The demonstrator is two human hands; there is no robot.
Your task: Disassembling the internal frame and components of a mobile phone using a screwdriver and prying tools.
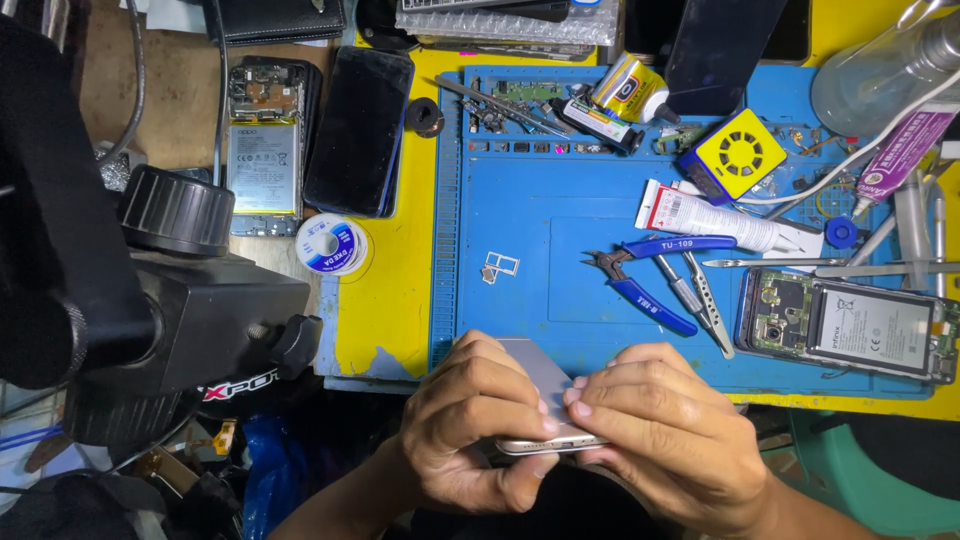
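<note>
Cluttered repair bench with blue silicone work mat (520,240) lying over yellow top. Gripping slim silver smartphone (548,443) at 6 o'clock, edge-on, likely for working its lower edge. Left hand (475,430) curling closed around one end; right hand (665,430) pinching other end, fingers bent. Resting at 3 o'clock: blue-handled cutters (645,275).
</note>
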